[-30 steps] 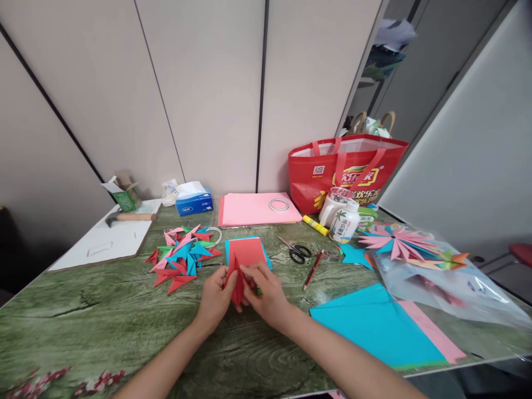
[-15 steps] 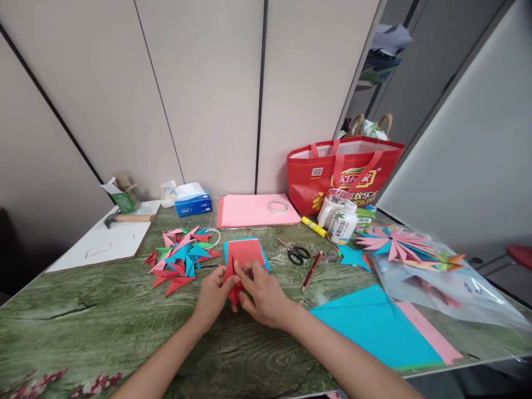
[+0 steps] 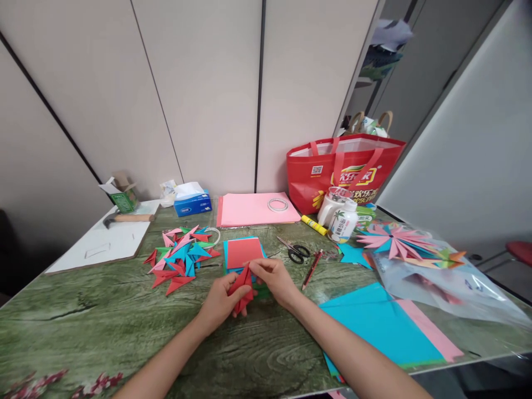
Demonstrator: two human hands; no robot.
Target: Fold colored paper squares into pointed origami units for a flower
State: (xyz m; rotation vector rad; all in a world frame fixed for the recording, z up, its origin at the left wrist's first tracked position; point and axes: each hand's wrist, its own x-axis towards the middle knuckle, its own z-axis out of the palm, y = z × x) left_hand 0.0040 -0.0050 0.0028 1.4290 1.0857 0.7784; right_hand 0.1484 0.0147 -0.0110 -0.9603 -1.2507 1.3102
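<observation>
A folded piece of red origami paper point(image 3: 242, 292) is gripped by my left hand point(image 3: 221, 302), thumb on top and fingers beneath. My right hand point(image 3: 274, 279) pinches the upper tip of the same paper between thumb and forefinger. Just beyond my hands lies a stack of small red and blue paper squares point(image 3: 245, 252), its near part covered by them. To the left rests a pile of folded paper pieces point(image 3: 185, 255) in pink, blue, red and green.
Scissors point(image 3: 294, 250), a red pencil point(image 3: 312, 270) and a yellow glue stick point(image 3: 313, 225) lie right of the stack. Blue paper sheets point(image 3: 382, 327) sit under my right forearm. Farther back are pink sheets point(image 3: 253, 209), a tissue box point(image 3: 193, 203), a hammer point(image 3: 128, 218) and a red bag point(image 3: 307, 177).
The red folded paper has moved slightly right and tilted. My right hand has shifted right and up to its tip, uncovering more of the paper. My left hand has followed rightward.
</observation>
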